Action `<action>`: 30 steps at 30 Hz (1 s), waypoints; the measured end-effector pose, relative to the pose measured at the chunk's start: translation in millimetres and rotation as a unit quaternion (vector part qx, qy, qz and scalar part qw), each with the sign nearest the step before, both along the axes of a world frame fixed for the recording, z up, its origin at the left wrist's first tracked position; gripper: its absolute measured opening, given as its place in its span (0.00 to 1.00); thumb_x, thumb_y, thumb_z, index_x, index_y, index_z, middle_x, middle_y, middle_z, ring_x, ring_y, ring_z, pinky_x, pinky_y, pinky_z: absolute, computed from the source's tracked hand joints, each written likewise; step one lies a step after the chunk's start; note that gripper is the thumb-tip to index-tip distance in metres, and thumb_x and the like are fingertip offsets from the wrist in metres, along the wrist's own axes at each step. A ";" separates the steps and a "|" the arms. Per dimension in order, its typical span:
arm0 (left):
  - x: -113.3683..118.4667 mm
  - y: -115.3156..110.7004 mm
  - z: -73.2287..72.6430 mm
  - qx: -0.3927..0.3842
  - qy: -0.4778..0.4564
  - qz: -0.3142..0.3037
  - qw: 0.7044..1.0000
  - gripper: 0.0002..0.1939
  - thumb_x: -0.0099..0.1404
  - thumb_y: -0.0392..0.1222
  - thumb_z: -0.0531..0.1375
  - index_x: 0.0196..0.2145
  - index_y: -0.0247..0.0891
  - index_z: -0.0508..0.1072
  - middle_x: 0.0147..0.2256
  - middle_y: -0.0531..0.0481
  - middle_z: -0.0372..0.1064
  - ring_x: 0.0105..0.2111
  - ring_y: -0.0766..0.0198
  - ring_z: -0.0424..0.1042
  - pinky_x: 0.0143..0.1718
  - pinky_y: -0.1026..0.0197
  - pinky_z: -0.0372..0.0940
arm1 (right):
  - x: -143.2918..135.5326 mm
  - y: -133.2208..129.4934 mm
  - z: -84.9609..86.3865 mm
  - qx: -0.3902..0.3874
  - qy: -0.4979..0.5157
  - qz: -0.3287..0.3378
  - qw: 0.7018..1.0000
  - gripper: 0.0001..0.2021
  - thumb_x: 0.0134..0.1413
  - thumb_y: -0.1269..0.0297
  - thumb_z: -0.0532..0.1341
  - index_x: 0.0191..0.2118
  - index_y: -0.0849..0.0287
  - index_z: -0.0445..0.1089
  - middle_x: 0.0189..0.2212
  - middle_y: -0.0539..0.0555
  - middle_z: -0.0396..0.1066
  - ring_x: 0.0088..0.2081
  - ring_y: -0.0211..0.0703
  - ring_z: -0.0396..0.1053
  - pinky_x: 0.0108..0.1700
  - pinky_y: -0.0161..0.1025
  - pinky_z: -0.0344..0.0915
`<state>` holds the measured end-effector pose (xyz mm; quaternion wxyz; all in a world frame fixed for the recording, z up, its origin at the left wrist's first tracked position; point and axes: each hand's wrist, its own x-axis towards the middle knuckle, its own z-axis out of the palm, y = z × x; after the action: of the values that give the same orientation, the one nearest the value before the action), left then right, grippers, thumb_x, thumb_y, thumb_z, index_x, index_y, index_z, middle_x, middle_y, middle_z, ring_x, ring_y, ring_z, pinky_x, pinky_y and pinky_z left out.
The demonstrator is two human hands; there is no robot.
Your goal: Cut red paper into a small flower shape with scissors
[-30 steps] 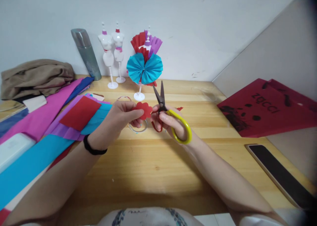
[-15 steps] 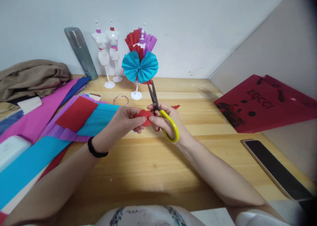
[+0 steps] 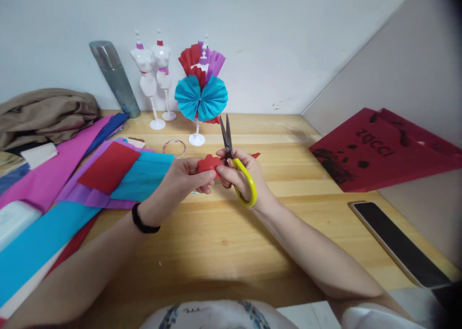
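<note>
Between my hands is a small red paper flower (image 3: pixel 208 162) with a scalloped edge. My left hand (image 3: pixel 187 176) pinches its left side between thumb and fingers. The yellow-handled scissors (image 3: pixel 249 187) hang on my right hand (image 3: pixel 241 172), blades pointing up and away, slightly parted and cutting nothing. That hand's thumb also touches the flower's right edge. Just beyond stands a mini dress form (image 3: pixel 197 139) wearing a turquoise pleated paper bow (image 3: pixel 200 98), with red and purple pleated paper at its shoulders.
Two bare white dress forms (image 3: pixel 147 86) and a bottle (image 3: pixel 117 81) stand at the back left. Sheets of coloured crepe paper (image 3: pixel 144 175) cover the left side. A clear ring (image 3: pixel 174 147) lies mid-table. A red paper bag (image 3: pixel 382 151) and a phone (image 3: pixel 397 242) are at right.
The red flower has tipped up, so more of its petal edge shows. The scissors' blades have swung slightly right. The whole view has shifted a little.
</note>
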<state>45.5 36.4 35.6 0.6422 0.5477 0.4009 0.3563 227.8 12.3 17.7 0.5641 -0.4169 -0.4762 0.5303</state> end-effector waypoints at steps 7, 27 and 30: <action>1.5 3.0 -4.9 0.005 0.006 -0.007 1.000 0.10 0.50 0.45 0.73 0.21 0.37 0.80 0.19 0.49 0.74 0.18 0.66 0.70 0.23 0.63 0.67 | 4.7 -0.3 3.2 0.010 -0.017 0.041 0.999 0.27 0.44 0.51 0.83 0.44 0.55 0.73 0.26 0.42 0.67 0.23 0.33 0.61 0.26 0.35 0.57; 5.8 -12.8 -1.5 -0.027 -0.024 0.030 0.999 0.09 0.59 0.46 0.75 0.28 0.38 0.84 0.24 0.50 0.80 0.25 0.64 0.77 0.34 0.61 0.74 | -1.1 0.6 -3.5 -0.002 0.018 -0.017 1.000 0.26 0.42 0.55 0.82 0.44 0.53 0.72 0.24 0.40 0.65 0.21 0.31 0.57 0.22 0.34 0.54; 6.6 -8.2 -2.0 -0.026 -0.017 0.023 0.999 0.07 0.55 0.44 0.74 0.26 0.38 0.84 0.23 0.50 0.79 0.23 0.65 0.75 0.30 0.62 0.72 | 0.2 0.3 -1.1 -0.007 0.020 -0.002 1.000 0.27 0.42 0.54 0.82 0.45 0.53 0.72 0.26 0.41 0.66 0.21 0.31 0.57 0.23 0.35 0.54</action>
<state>52.1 28.2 33.5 0.6543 0.5158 0.4115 0.3695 228.1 12.6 16.6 0.5719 -0.4112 -0.4604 0.5404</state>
